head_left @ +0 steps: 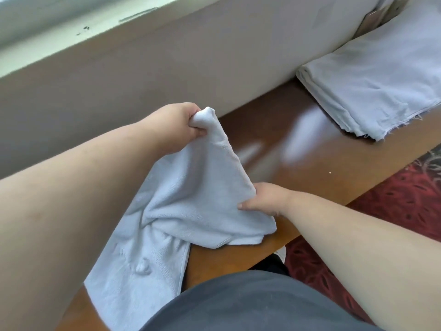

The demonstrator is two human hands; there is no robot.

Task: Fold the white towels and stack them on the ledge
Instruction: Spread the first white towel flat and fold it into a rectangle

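Observation:
A white terry towel (186,199) is lifted over the glossy brown wooden ledge (286,144), crumpled and unfolded. My left hand (176,123) grips one bunched corner, held up high near the wall. Lower and to the right, my right hand (265,199) pinches the towel's edge, thumb on top. The rest of the towel hangs down toward my body and drapes over the ledge's near edge. A stack of folded white cloths (372,84) lies on the ledge at the far right.
A beige wall (167,68) rises behind the ledge, with a window sill (71,27) above it. Red patterned carpet (405,194) lies below the ledge on the right. My grey shirt (250,304) fills the bottom.

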